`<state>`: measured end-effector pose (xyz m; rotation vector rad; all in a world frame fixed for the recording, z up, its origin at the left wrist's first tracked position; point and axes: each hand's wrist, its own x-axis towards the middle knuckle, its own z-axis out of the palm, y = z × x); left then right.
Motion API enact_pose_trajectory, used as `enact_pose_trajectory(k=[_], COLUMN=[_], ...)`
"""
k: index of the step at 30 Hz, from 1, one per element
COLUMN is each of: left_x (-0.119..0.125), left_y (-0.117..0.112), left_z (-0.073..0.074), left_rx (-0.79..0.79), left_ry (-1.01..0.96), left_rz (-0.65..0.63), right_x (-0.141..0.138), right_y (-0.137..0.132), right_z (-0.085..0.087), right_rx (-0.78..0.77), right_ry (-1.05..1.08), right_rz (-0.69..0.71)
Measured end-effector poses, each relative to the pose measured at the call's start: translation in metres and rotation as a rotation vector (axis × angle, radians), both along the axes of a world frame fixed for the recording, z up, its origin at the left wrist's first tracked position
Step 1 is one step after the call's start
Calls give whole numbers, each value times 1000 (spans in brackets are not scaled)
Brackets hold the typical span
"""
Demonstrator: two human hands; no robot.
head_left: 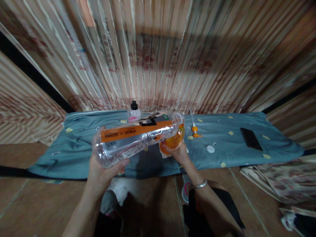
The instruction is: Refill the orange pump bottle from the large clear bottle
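Observation:
My left hand [102, 172] is closed around the base of a large clear plastic bottle [133, 136] with an orange and grey label. The bottle is tilted nearly on its side, its uncapped mouth pointing right, above an orange see-through bottle [174, 140]. Around that orange bottle my right hand [179, 153] is wrapped. Whether liquid is running between the two cannot be made out. Just right of them lies an orange pump head [195, 131] with a thin clear tube. A white round cap [210, 149] rests nearby on the cloth.
A blue-green patterned cloth [71, 144] covers the low surface before me. At its back stands a small bottle with a black top [134, 106] and pink contents. A dark phone [251, 139] lies at the right. Pleated curtains [158, 59] hang behind and at both sides.

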<state>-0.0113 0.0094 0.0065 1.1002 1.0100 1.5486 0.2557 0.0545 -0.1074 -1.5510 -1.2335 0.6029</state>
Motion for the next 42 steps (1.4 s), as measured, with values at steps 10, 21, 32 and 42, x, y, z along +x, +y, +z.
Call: enact_pose_trajectory(k=[10,21,32,42], left_x=[-4,-4,-5,-3], left_y=[1,2,2,1], left_z=[-3,-4,-4,-3], left_rx=[15,37,24,10], left_ry=[5,19,22,25], left_rz=[-28,-24,-22,-13], right_x=[-1,0,1,0], right_y=[0,0,0,0], right_z=[2,-1,0,1], right_rx=[9,19,3,-6], right_ry=[27,-4,7,6], right_rz=[14,18,20,5])
